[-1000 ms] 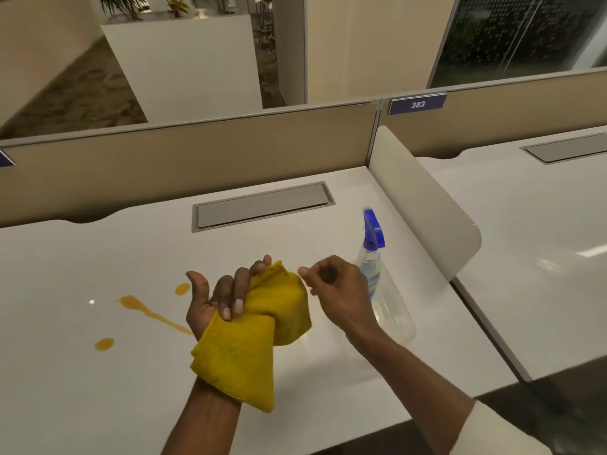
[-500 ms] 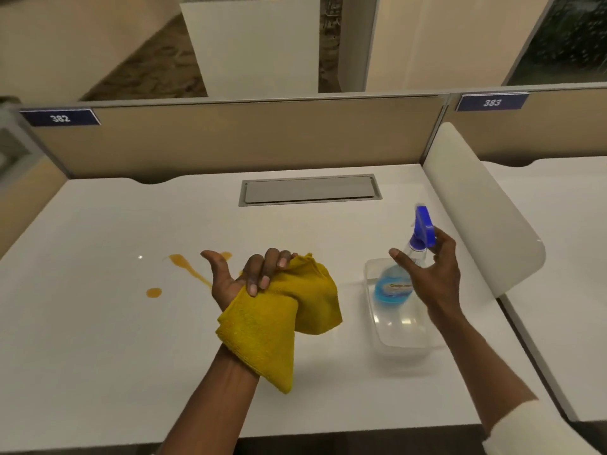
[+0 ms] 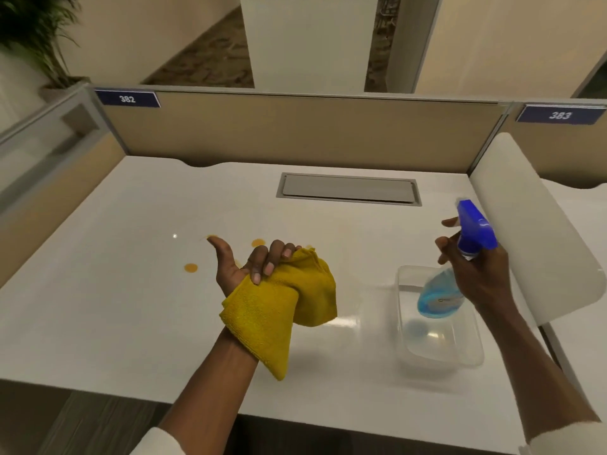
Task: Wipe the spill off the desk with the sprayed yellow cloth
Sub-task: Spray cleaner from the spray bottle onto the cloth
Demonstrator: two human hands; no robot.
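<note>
So the left hand (image 3: 244, 267) was palm-up over the white laminate desk (image 3: 131, 307), fingers curled shut around a bunched-up yellow microfibre cloth (image 3: 282, 307), thumb sticking out to the side. The cloth spilled over the wrist and hung down toward the desk's near edge, with one corner dangling below the forearm. It wasn't touching the desk as far as I could tell.

The spill itself was a few orange liquid spots (image 3: 191, 267) on the desk just beyond the left hand and to its left: one round blob on its own, another one (image 3: 258, 242) peeking out right behind the fingers, plus a faint bit by the thumb tip. Part of it was hidden behind the hand.

To the right of the cloth, the right hand (image 3: 473, 274) was wrapped around the neck of a clear plastic spray bottle with a blue trigger head (image 3: 474, 229) and blue liquid in it, held tilted in the air with the nozzle pointing away from the cloth, index finger stretched out by the trigger. Right under the bottle sat an empty clear plastic container (image 3: 440, 343) on the desk.

Further back from the cloth there was a grey rectangular cable hatch (image 3: 349, 189) set into the desk, then a tan fabric partition (image 3: 295, 129) with a blue "382" tag (image 3: 127, 99).
</note>
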